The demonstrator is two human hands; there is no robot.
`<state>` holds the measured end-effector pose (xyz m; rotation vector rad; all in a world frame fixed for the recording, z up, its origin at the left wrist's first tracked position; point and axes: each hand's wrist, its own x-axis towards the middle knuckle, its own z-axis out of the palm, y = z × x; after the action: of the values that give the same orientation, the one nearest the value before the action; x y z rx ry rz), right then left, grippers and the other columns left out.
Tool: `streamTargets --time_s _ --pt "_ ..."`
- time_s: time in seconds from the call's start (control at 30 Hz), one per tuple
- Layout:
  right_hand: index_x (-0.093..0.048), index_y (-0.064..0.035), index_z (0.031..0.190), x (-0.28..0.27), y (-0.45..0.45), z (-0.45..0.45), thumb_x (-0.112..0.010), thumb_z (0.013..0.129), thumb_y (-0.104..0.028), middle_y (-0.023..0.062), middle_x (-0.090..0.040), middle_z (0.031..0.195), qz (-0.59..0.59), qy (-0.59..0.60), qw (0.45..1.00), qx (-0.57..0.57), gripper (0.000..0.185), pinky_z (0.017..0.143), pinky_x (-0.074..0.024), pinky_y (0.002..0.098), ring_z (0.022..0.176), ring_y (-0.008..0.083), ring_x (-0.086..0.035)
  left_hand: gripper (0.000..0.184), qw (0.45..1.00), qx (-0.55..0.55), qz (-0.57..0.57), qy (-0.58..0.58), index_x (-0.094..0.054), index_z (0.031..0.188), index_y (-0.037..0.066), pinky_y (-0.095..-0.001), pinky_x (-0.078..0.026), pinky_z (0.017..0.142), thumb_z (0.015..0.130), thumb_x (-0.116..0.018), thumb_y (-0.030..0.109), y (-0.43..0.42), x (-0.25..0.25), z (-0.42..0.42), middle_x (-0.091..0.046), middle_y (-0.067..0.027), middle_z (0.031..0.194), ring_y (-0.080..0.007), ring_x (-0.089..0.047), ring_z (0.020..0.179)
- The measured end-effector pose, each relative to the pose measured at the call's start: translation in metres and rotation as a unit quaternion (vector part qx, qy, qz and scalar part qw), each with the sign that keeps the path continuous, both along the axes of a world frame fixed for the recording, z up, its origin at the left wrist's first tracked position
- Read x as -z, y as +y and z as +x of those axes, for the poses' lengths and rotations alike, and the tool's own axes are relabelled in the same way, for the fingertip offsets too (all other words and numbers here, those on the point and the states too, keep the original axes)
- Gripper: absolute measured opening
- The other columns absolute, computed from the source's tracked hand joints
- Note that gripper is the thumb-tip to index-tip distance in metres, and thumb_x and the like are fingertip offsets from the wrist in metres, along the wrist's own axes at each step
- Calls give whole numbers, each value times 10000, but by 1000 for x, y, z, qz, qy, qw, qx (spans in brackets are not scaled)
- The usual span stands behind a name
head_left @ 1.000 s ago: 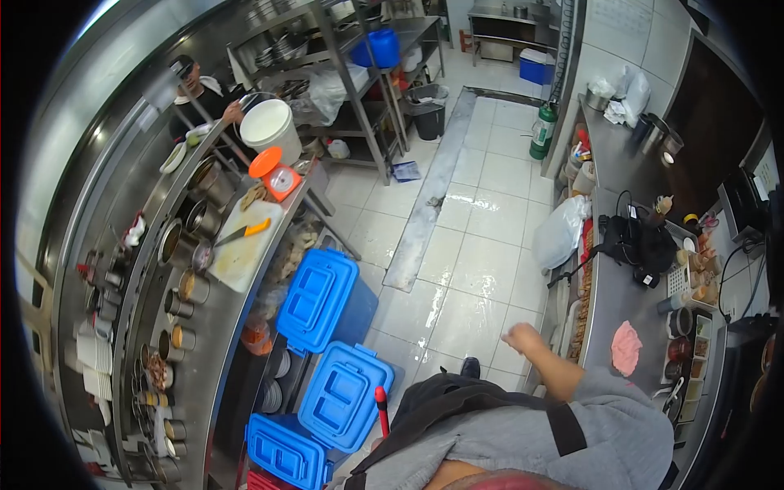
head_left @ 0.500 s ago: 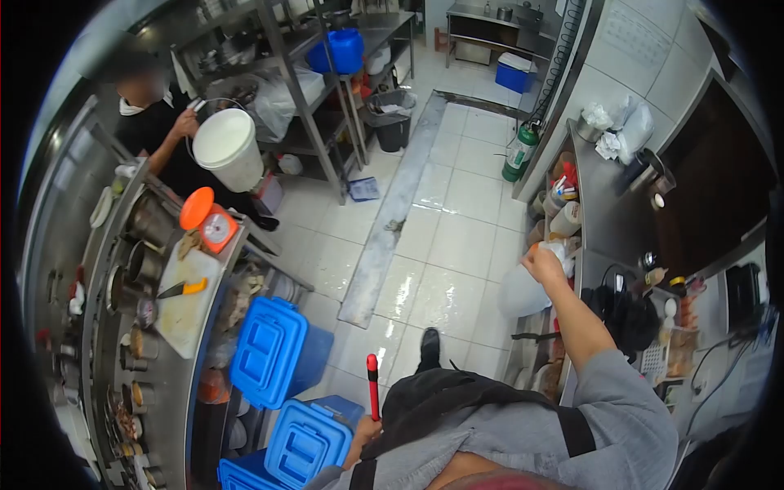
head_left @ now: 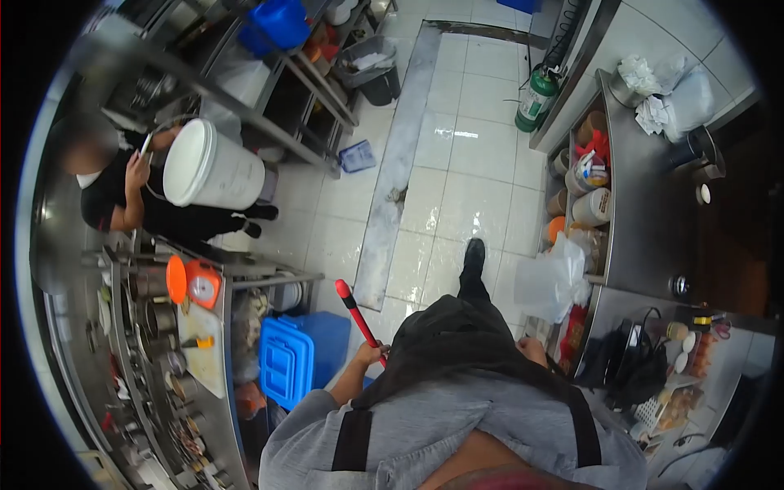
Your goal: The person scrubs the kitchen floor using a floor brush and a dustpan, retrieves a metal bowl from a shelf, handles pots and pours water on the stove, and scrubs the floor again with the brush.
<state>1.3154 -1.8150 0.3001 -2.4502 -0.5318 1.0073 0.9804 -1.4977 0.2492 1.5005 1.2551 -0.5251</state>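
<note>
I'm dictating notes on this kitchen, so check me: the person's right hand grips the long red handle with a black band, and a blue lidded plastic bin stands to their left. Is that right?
Not quite: the left hand, not the right hand, grips the long red handle with a black band, as the head view shows. The blue lidded plastic bin does stand to their left.

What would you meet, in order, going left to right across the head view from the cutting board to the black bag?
Cutting board → blue bin → left hand gripping the red stick → shoe → right hand → black bag.
</note>
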Motion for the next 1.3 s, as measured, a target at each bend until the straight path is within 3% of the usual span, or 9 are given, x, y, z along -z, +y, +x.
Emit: streamTargets --time_s 0.2,0.37,0.53,0.63,0.73,0.8,1.0,1.17,1.3 --pt "-585 14 623 -1 139 227 -635 814 -313 135 -550 496 107 -41 993 -42 382 424 -425 347 419 208 -552 281 989 -106 98 -16 -631 596 28 -303 -501 608 756 -623 259 98 -19 145 -625 -75 559 -164 -623 555" --pt "-616 -1 750 -176 339 373 -659 798 -352 97 -578 592 293 -95 947 -86 357 529 -435 323 538 181 -563 352 958 -181 183 -129 -498 509 13 -331 -415 443 769 -616 220 156 -117 319 -498 -84 461 -181 -521 414" --pt "-568 -16 1116 -298 470 372 -747 749 -209 104 -628 931 688 55 688 -225 452 748 -464 287 906 169 -593 322 943 -17 247 -221 -533 582 -15 -392 -429 535 750 -629 243 215 -188 481 -503 -178 504 -282 -554 502" --pt "-553 16 950 -330 511 399 -668 816 -114 90 -593 715 652 347 651 -176 219 608 -477 298 623 193 -616 321 930 86 241 -263 -584 633 -32 -407 -440 559 742 -642 264 250 -228 567 -548 -204 547 -326 -570 527" --pt "-472 -10 730 -363 525 459 -592 797 14 46 -476 515 666 368 625 -172 138 392 -382 256 398 145 -492 282 939 124 143 -287 -617 696 -17 -395 -450 563 749 -644 259 287 -296 645 -567 -206 580 -333 -569 534" --pt "-458 -7 708 -385 533 502 -598 782 34 54 -479 512 696 325 609 -198 164 405 -388 260 394 132 -463 277 837 181 206 -474 -542 659 15 -332 -399 495 735 -698 230 316 -285 702 -484 -111 510 -195 -445 470" --pt "-458 -11 719 -385 552 607 -641 784 3 63 -490 527 777 54 623 -80 194 428 -396 272 415 129 -455 243 779 324 199 -499 -579 772 29 -373 -450 603 711 -719 219 387 -285 886 -572 -138 655 -275 -568 605" --pt "-459 -25 682 -320 607 704 -638 797 -18 46 -501 559 769 -109 622 97 213 474 -370 241 476 109 -452 431 699 336 328 -540 -548 1052 32 -410 -434 881 691 -707 207 456 -256 1018 -558 -194 1093 -381 -525 1027" --pt "-464 -24 655 -275 666 809 -649 784 -26 33 -483 557 723 -169 648 170 226 475 -320 241 486 104 -420 501 801 306 292 -424 -540 1144 22 -399 -409 939 730 -674 270 569 -147 1081 -547 -206 1156 -354 -515 1084"
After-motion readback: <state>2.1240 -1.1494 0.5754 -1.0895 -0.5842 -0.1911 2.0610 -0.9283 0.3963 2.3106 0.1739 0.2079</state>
